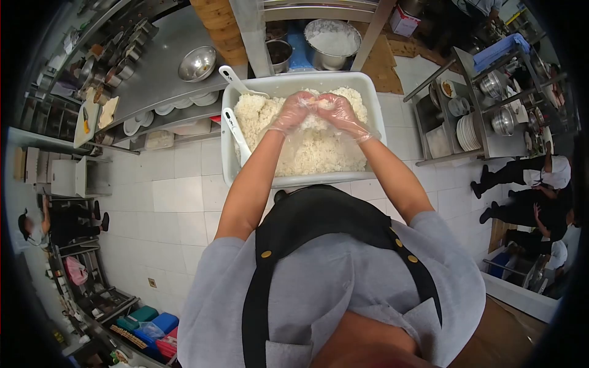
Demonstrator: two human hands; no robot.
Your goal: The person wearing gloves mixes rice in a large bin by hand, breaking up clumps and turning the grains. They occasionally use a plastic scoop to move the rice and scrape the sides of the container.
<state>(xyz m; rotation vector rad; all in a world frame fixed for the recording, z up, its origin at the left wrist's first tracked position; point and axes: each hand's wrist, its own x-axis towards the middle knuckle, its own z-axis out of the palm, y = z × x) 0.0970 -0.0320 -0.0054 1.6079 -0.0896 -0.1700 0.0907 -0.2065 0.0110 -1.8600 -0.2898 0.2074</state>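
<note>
A deep white plastic tub (377,122) holds a heap of cooked white rice (319,158). Over the rice, toward the far side of the tub, my left hand (293,111) and my right hand (337,115) meet at the fingertips. Both wear clear, loose plastic gloves. Their fingers are curled inward around a small whitish clump that looks like rice, partly hidden by the fingers. One white rice paddle (242,83) leans over the tub's far left corner with its blade in the rice. A second white paddle (238,135) rests along the left side.
A steel counter with a metal bowl (197,64) stands at the left. Beyond the tub are a pot of white powder (333,43) and a darker pot (279,55). A steel rack (451,116) carries plates at the right. Several people stand farther off on both sides.
</note>
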